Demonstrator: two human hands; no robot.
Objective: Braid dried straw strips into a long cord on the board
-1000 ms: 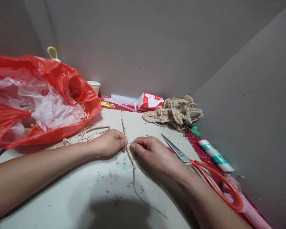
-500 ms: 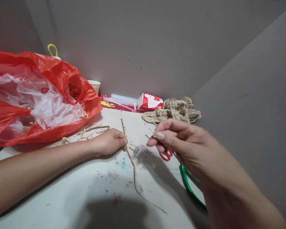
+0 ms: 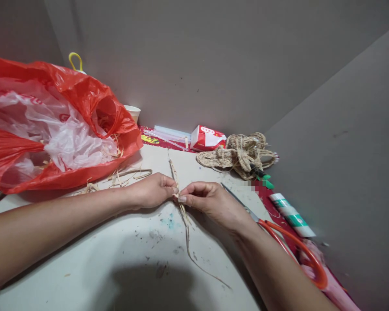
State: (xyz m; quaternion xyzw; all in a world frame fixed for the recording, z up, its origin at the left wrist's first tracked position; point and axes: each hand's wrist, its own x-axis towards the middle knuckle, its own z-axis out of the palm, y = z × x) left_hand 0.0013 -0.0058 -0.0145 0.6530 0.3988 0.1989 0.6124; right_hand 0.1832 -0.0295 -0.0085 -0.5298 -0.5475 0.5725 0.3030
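- The left grip point(image 3: 153, 191) is pinching the straw cord point(image 3: 174, 171), with thumb and finger pressing close together.
- The right grip point(image 3: 212, 202) is pinching the cord too, just beside the left grip, with hardly any gap; I cannot tell how many strands it is holding.
- The cord is running between both grips. Its wrapped end is pointing away beyond them, and its loose ends are spreading on the near side, with one long tail point(image 3: 188, 246) curling over the bench point(image 3: 94, 255).
- The red bag point(image 3: 81, 97) is sitting left of the left grip, beyond the arm.
- Loose straw strips point(image 3: 129, 173) are lying between the bag and the left grip.
- Big scissors point(image 3: 263, 223) with orange handles are lying right of the right grip, partly hiding behind the arm.
- A straw rope bundle point(image 3: 243, 151) is resting beyond the right grip, with a tissue pack point(image 3: 208, 138) sitting just left of it.
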